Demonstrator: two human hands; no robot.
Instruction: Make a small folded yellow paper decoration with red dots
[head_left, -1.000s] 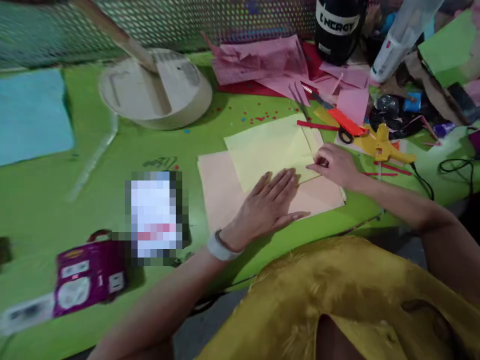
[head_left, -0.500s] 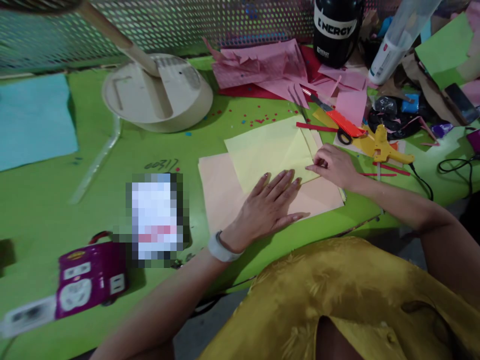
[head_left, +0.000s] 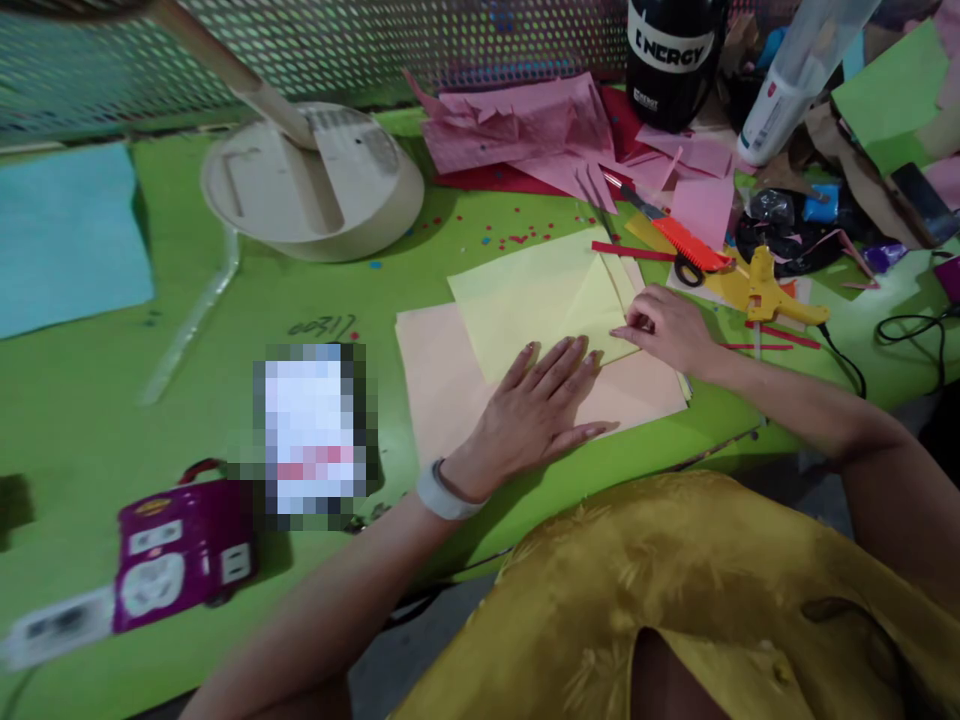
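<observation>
Two sheets lie stacked near the front edge of the green table [head_left: 225, 330]: a pale yellow paper [head_left: 536, 295] on top, turned at an angle, and a peach paper [head_left: 442, 375] under it. The yellow sheet has a fold running to its right corner. The left hand [head_left: 536, 410] lies flat, palm down, fingers straight and slightly spread, with its fingertips on the lower edge of the yellow paper and its palm on the peach one. A white wristband [head_left: 442, 492] sits on that wrist. The right hand [head_left: 671, 325] rests at the yellow paper's right corner, fingers curled and drawn close together, thumb and forefinger pinching or pressing the folded corner; which of the two cannot be told.

Just right of that hand lie a yellow glue gun [head_left: 772, 290] and scissors with orange handles [head_left: 686, 250], with thin red paper strips [head_left: 626, 250] beside them. Behind the sheets is a heap of pink paper scraps [head_left: 525, 125], and past it a black tub [head_left: 671, 55] and a white bottle [head_left: 776, 105]. To the left stands a round cream lamp base [head_left: 315, 185], and farther left a blue sheet [head_left: 67, 235]. Near the front left corner sits a purple power strip [head_left: 180, 560], next to a blurred-out patch.
</observation>
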